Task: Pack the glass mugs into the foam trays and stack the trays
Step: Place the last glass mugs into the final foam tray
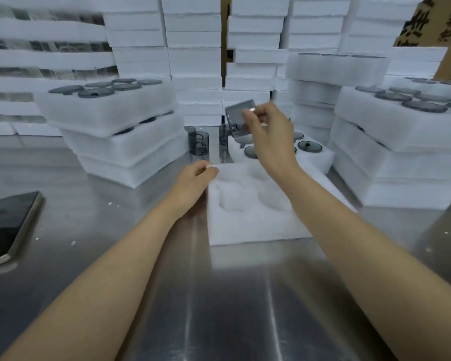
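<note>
A white foam tray (253,225) with round hollows lies on the steel table in front of me, and its hollows hold nothing. My left hand (195,178) pinches the tray's far left corner. My right hand (268,134) is raised above the tray's far edge and grips a smoky grey glass mug (238,113), tilted on its side. Behind the tray sits another foam tray (320,158) with grey mugs in it. Two more grey mugs (199,143) stand loose on the table to the left of that tray.
A stack of filled foam trays (110,131) stands at the left, another filled stack (396,144) at the right. Tall piles of white foam (193,48) wall off the back. A dark phone (8,222) lies at the table's left edge.
</note>
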### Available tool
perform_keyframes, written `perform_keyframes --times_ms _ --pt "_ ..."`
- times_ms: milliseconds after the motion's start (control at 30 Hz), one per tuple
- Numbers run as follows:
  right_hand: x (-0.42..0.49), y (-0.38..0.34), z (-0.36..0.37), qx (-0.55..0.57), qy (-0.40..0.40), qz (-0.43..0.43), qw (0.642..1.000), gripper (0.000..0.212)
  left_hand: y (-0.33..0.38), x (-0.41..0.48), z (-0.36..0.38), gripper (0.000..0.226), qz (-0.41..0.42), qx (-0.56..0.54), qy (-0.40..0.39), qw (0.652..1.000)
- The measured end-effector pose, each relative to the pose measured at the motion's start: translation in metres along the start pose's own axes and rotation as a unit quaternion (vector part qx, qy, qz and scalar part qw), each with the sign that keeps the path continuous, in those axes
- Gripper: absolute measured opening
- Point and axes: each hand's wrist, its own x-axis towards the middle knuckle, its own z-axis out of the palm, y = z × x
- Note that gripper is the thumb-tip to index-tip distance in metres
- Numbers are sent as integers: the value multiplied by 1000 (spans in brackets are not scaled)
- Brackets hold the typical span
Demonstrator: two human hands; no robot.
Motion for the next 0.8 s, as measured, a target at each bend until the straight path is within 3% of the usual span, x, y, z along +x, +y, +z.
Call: perform_keyframes --times_ms 100,200,267,367,467,667,800 --pt "-14 3 -6 96 -29 62 993 18 1 -1 1 21 3 14 9 1000" --pt "-14 -2 -4 202 -81 95 971 6 2 -3 1 24 11 29 17 999" --pt "-16 -2 -3 227 -128 87 961 19 1 -4 2 26 13 36 19 999" --pt "-18 -1 -3 183 -155 54 969 13 1 -5 2 26 23 42 22 999" --pt "-17 0 -4 126 -134 27 983 5 1 -5 2 29 21 42 18 999" --pt "-20 0 -4 86 -131 17 987 26 -2 -3 1 31 33 57 9 998" --pt "-23 -1 -2 19 -149 -10 989 28 -4 0 0 30 35 61 0 998"
